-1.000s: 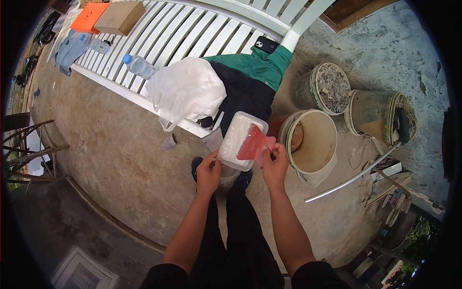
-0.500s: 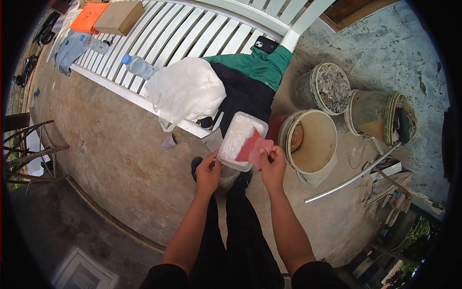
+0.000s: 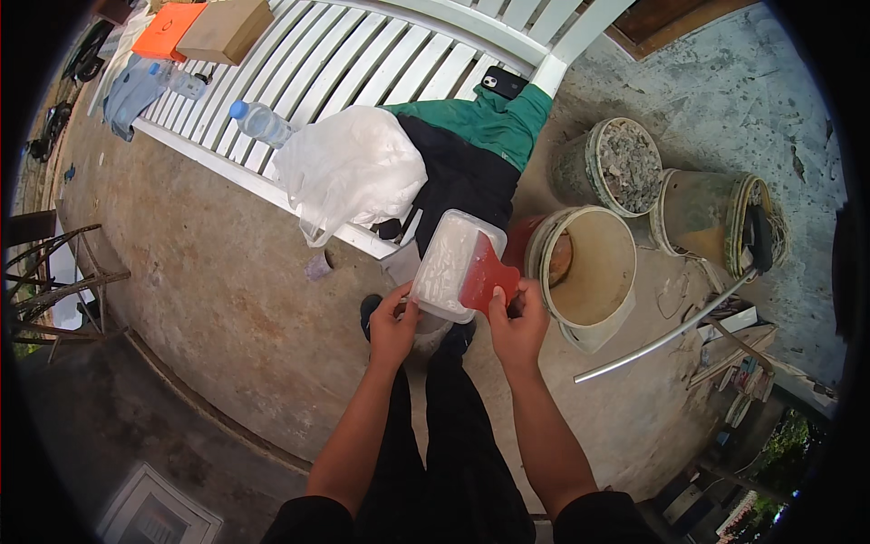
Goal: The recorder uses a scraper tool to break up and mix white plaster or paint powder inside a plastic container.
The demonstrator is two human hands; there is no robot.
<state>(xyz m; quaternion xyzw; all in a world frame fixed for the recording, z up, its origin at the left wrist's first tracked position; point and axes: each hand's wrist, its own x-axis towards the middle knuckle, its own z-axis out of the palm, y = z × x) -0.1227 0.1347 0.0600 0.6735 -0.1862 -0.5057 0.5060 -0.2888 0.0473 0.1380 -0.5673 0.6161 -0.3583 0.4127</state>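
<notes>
My left hand (image 3: 394, 325) grips the lower left corner of a clear rectangular plastic container (image 3: 420, 292), held tilted in front of me. White paste (image 3: 446, 268) with a streaked surface lies inside it. In my right hand (image 3: 519, 326) is a red plastic scraper (image 3: 482, 277), pinched between thumb and fingers at its lobed grip end. The scraper's broad blade lies over the right part of the container and covers the paste there.
Ahead stands a white slatted bench (image 3: 349, 68) with a white plastic bag (image 3: 355, 168), a water bottle (image 3: 261, 123), a black-and-green garment (image 3: 467, 168) and a phone (image 3: 504, 82). Right of me are an open bucket (image 3: 605, 263), a rubble-filled bucket (image 3: 627, 165) and a metal tube (image 3: 666, 337).
My right hand has shifted slightly right and turned the scraper, so its clean-looking red face shows and less white is on it. The container stays nearly in place.
</notes>
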